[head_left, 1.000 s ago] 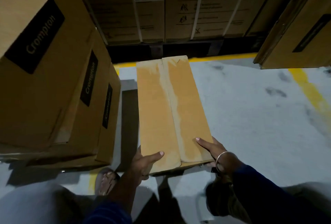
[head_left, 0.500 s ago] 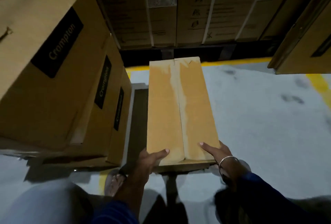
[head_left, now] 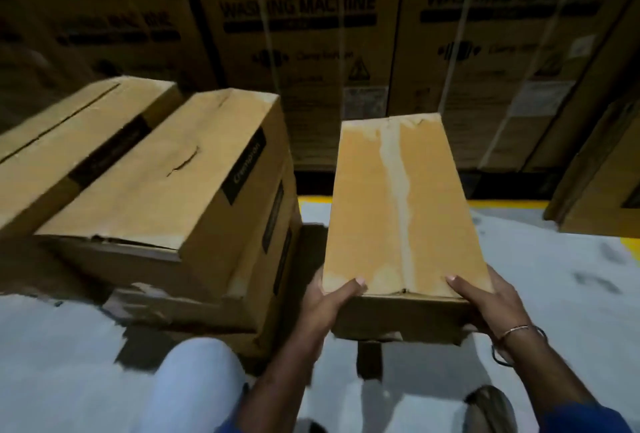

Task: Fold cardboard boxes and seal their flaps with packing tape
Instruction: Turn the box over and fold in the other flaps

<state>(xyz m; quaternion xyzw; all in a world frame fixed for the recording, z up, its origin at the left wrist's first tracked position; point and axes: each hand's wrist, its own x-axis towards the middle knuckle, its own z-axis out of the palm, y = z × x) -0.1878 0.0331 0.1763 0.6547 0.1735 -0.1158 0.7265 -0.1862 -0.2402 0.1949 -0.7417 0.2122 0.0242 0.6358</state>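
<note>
Cardboard, taped along its seam, is what I am now lifting: the sealed box (head_left: 401, 210) is rising off the floor (head_left: 561, 280), both hands (head_left: 332, 301) (head_left: 485, 301) gripping its near corners, beside the stacked boxes (head_left: 162, 190) at left, so stacking probably comes next.
</note>
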